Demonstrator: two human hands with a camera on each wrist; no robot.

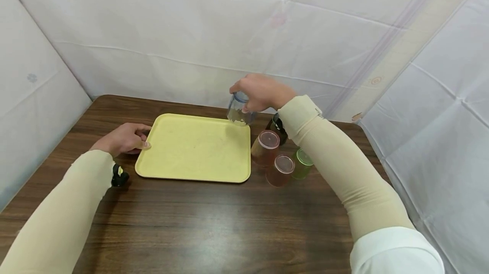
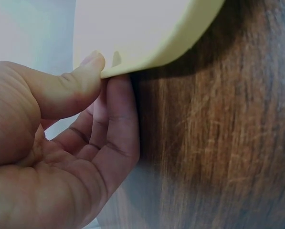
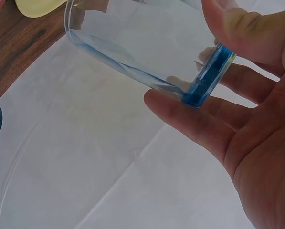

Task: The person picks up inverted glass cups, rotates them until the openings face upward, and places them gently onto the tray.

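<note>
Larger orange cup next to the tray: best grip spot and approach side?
Take the larger orange cup by its upper wall, just below the flat top, coming from above or from the tray side. It stands upside down, so there is no open rim, and the smaller orange cup and the green cup crowd its near-right side.

My left hand (image 1: 124,139): low at near left, thumb and fingers in a pinching grip. My right hand (image 1: 259,91): raised far centre, fingertips curled, arm extended.
</note>
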